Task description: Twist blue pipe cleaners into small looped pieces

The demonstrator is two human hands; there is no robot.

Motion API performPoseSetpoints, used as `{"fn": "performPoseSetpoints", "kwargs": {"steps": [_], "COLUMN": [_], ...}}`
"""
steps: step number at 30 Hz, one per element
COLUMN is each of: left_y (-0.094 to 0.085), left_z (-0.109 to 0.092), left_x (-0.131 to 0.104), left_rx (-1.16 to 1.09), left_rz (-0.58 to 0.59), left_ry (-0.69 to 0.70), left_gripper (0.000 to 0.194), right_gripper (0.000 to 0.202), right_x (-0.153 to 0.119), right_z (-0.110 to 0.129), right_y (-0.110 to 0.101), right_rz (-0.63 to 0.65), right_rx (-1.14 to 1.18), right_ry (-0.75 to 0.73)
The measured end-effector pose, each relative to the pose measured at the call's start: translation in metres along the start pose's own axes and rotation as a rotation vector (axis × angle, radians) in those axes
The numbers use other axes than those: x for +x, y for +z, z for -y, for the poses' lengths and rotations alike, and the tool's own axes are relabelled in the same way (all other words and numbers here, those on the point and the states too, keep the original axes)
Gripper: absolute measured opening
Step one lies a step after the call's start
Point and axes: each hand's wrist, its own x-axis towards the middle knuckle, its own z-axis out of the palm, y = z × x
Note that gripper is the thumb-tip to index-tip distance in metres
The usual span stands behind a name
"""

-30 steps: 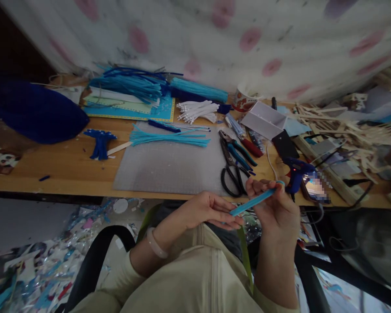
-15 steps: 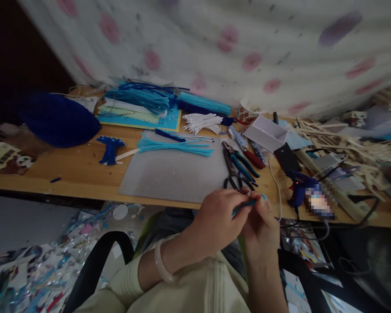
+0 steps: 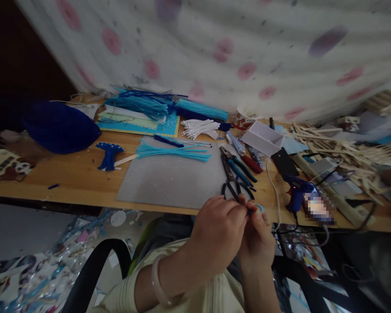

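The fingers of my right hand (image 3: 256, 248) were pinching the turquoise strip (image 3: 260, 208), its end curling out past the thumb. The fingers of my left hand (image 3: 215, 230) were bunched against them; their pads were hidden, so I couldn't tell whether they gripped it too. For clean work on so small a piece, I judged, the right pinch wanted to be firm but light, the other hand bending close to it in small, even pushes, so the pile wasn't crushed.

Outward from there, on the worktop (image 3: 78, 184), I counted one pair of scissors (image 3: 230, 174) and one pair of pliers (image 3: 243, 169) at 12 o'clock, one glue gun (image 3: 296, 191) at 2, one box (image 3: 263, 138) near 1, one mat (image 3: 163, 184) at 10 and one blue piece (image 3: 108, 157) beyond it. One white bundle (image 3: 200, 129) lay at 11; its stems overlapped too much to count, as did the loose turquoise stems (image 3: 176, 152) on the mat.
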Motion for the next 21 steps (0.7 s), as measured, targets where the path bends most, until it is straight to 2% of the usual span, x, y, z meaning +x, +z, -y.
{"fn": "performPoseSetpoints", "kwargs": {"steps": [5, 9, 12, 17, 21], "left_y": [-0.006, -0.006, -0.004, -0.006, -0.014], "left_z": [0.002, 0.003, 0.006, 0.012, 0.015], "left_x": [-0.005, -0.006, -0.007, -0.007, -0.002], "left_rx": [-0.141, -0.269, -0.349, -0.433, -0.539], "left_rz": [-0.077, -0.055, -0.079, -0.08, -0.021], "left_ry": [0.012, -0.071, -0.087, -0.06, -0.102], "left_gripper": [0.021, 0.015, 0.017, 0.02, 0.02], "right_gripper": [0.018, 0.017, 0.016, 0.024, 0.023], "right_x": [-0.005, -0.005, -0.004, -0.005, -0.005], "right_z": [0.004, 0.003, 0.001, 0.005, 0.011], "right_y": [0.0, -0.002, -0.003, -0.002, -0.003], "right_rz": [0.034, 0.028, 0.024, 0.134, 0.232], "right_rx": [0.029, 0.008, -0.011, -0.027, -0.065], "right_ry": [0.002, 0.027, 0.074, 0.115, 0.094]}}
